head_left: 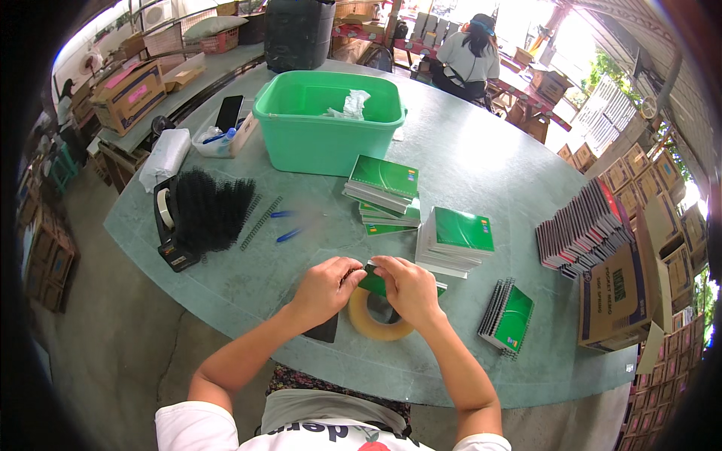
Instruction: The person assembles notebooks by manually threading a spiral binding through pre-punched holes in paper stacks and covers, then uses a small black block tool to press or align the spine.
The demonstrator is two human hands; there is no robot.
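Note:
A small green-covered notebook (371, 281) is held over the near edge of the table. My right hand (406, 289) grips it from above, thumb and fingers closed on its top edge. At its left end my left hand (325, 289) is pinched on a thin dark piece that looks like a black spiral coil; the fingers hide most of it. Beneath both hands lies a roll of tan tape (368, 325), partly covered. A black flat piece (322, 331) rests beside the tape. Stacks of green notebooks (456, 228) (385, 174) stand just beyond my hands.
To the left are a pile of black coils (210, 210), a tape dispenser (167, 225) and blue pens (288, 234). A green tub (331, 143) stands behind. Coil-bound green notebooks (515, 319), a red-and-black notebook stack (583, 229) and a carton (617, 297) are right. A person (470, 56) sits farther back.

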